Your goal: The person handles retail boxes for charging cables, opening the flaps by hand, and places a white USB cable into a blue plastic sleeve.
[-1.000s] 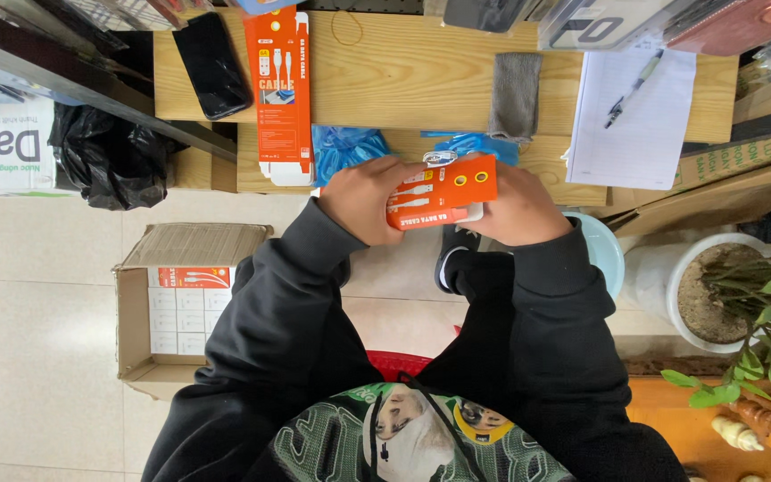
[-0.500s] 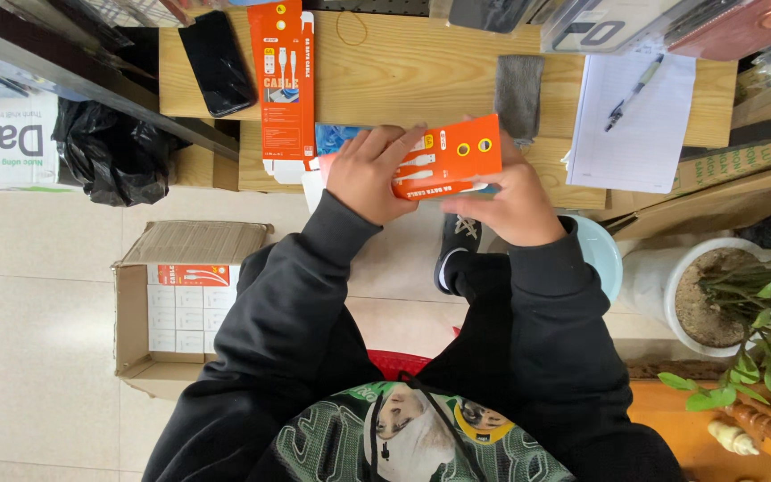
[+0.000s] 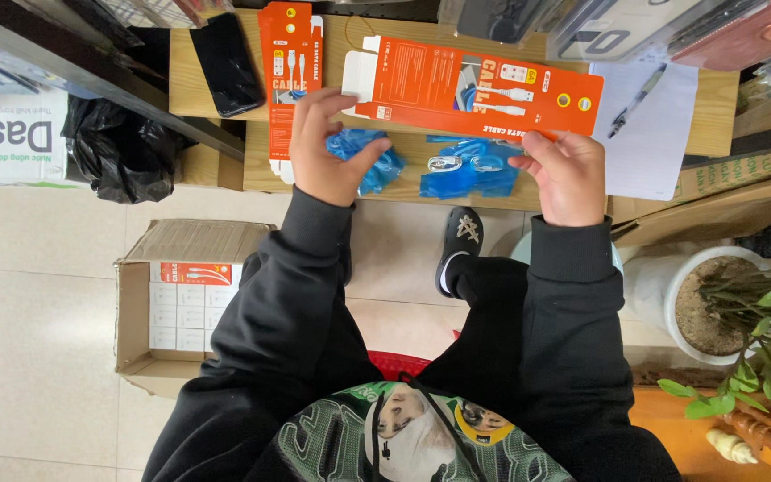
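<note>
Down on the tiled floor at the far left sits an open cardboard carton (image 3: 180, 303) with rows of small white boxes packed inside, and above it a black plastic bag (image 3: 118, 147) slumps against the wooden bench (image 3: 225, 165). On the bench top lies a black phone (image 3: 227, 62), and just beside it a flattened orange cable box (image 3: 290, 67) lies lengthwise. The person's left hand (image 3: 327, 152) comes next, fingers curled and grasping a bagged cable in blue wrap (image 3: 369, 156), with the fingertips up at the near end of the long orange carton (image 3: 479, 89); whether they actually touch its open white flap I cannot tell. That carton is held across the bench, above two more blue-wrapped cables (image 3: 466, 170) lying on the lower plank. The right hand (image 3: 568, 174) pinches the carton's lower right edge between thumb and fingers. Below, a black shoe (image 3: 461, 245) rests on the tiles between the black sleeves. Further right a sheet of white paper (image 3: 649, 134) carries a pen (image 3: 635, 103), and a white pot (image 3: 671, 299) with a green plant stands at the edge.
</note>
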